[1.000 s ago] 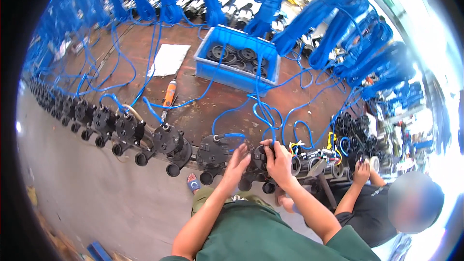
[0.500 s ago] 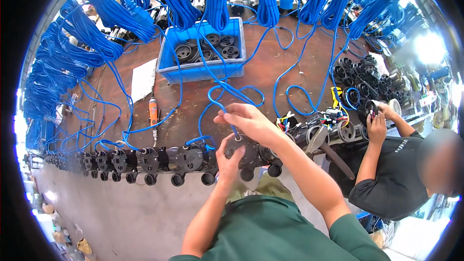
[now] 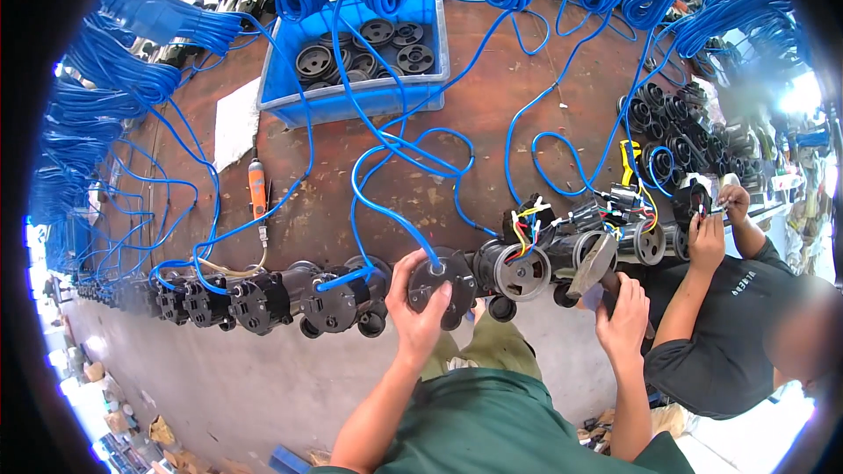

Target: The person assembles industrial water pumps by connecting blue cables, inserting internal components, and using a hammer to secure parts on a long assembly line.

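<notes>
Pumps [image 3: 263, 298] line the brown bench's [image 3: 474, 123] near edge, an orange screwdriver [image 3: 256, 190] and a blue bin [image 3: 356, 96] behind them. Left hand [image 3: 421, 312] wraps closed around a black pump body [image 3: 443, 281] with its blue cable [image 3: 386, 211]. Right hand [image 3: 625, 320] grips a grey trowel-shaped tool [image 3: 594, 265]. A co-worker [image 3: 729, 333] crowds the right.

left hand [image 3: 420, 309] fingers curled in a grip; right hand [image 3: 625, 320] raised, fingers closed

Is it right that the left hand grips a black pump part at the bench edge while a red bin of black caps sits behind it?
Not quite: the bin is blue, as the head view shows. The left hand does grip a black pump part at the bench edge.
</notes>
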The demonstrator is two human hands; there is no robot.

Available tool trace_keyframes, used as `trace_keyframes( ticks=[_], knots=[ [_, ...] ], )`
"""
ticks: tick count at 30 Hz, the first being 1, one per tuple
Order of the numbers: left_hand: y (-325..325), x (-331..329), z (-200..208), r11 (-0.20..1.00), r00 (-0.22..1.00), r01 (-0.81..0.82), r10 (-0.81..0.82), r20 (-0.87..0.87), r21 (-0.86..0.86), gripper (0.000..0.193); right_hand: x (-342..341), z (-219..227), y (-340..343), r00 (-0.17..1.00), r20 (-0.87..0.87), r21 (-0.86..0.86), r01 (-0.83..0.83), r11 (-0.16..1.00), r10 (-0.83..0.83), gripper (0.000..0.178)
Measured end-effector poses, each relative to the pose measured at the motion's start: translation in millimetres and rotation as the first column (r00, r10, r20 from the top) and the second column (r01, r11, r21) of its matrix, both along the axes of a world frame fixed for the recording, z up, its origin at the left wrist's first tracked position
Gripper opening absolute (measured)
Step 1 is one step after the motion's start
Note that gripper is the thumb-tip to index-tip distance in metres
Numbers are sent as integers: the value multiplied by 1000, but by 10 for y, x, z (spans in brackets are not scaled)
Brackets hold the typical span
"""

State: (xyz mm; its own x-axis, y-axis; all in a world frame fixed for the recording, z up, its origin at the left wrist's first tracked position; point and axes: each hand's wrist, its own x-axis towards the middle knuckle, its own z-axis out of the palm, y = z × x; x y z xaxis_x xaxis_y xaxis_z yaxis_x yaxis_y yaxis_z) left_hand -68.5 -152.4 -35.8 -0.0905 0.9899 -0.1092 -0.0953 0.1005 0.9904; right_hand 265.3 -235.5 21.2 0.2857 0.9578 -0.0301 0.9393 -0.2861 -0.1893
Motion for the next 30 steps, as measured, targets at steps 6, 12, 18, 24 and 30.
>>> trace_keyframes(
  ticks=[6, 12, 18, 24, 30],
  knots=[
    [39, 8, 43, 999, 999, -22, 24, -41, 36, 53, -22, 163, 3, 945, -279, 31, 187, 982, -171, 19],
    [12, -5, 55, 997, 999, -12, 16, -45, 78, 53, -607, 389, -208, 640, -735, -183, 130, 974, -224, 19],
    [43, -42, 74, 998, 998, -2, 6, -65, 65, 52, -963, 825, 214, 720, -694, -174, -161, 972, -5, 20],
    [17, -29, 79, 997, 998, -29, 32, -45, 74, 51, -1173, 934, 367, 778, -541, -22, -393, 919, 320, 27],
    [49, -27, 101, 996, 990, -30, 42, -134, 90, 49, -1325, 1395, 564, 773, -624, -163, -272, 948, 115, 23]
  ],
)
